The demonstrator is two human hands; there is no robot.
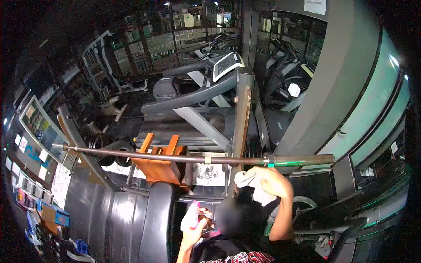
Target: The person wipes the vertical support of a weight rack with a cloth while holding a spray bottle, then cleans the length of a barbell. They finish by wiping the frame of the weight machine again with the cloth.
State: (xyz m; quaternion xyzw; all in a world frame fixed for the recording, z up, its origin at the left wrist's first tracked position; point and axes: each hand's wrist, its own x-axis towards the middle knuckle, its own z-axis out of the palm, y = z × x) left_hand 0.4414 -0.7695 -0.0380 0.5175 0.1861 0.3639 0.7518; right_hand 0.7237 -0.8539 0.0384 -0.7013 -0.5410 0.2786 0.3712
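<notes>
A barbell (pixel 188 158) lies across the uprights of a bench rack, its bare sleeve pointing right. Just below the collar end of that sleeve, my right hand (pixel 275 183) has its fingers closed on a white cloth (pixel 264 197) that hangs down from them. Lower and to the left, my left hand (pixel 198 231) is wrapped round a pale bottle (pixel 190 218) with a pink top. A black padded bench (pixel 158 221) is beside my left hand, on its left side. A dark blurred patch between the hands hides part of what lies behind it.
A wooden box-like stand (pixel 160 170) sits behind the bar. One rack upright (pixel 240 131) rises near my right hand, another (pixel 83 144) stands at left. Beyond are a treadmill (pixel 188 122) and windows. A grey pillar (pixel 333 79) stands to the right.
</notes>
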